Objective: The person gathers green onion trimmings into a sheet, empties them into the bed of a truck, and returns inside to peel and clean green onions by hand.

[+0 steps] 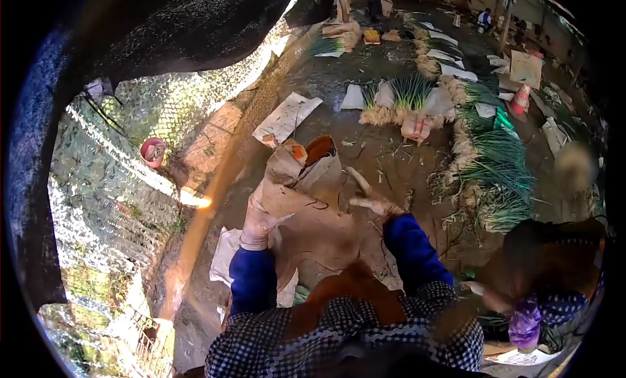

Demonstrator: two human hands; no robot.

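A stiff brown sheet (319, 221), like cardboard or sacking, stands crumpled and folded in front of my body, with orange-brown patches at its upper folds. My left hand (261, 211) is closed on the left edge of this sheet, its fingers partly hidden by the folds. To the right of the sheet is my right hand (375, 200), its fingers stretched and apart, with nothing visible in it. Blue sleeves cover both forearms. A pale sack (225, 254) lies on the ground beside my left forearm.
Bundles of green onions (499, 159) line the right side, with more bundles (407, 94) ahead. A flat white sack (287, 119) lies beyond the sheet. A netting wall (163, 104) and red bucket (152, 152) are left. A co-worker (541, 280) sits close on the right.
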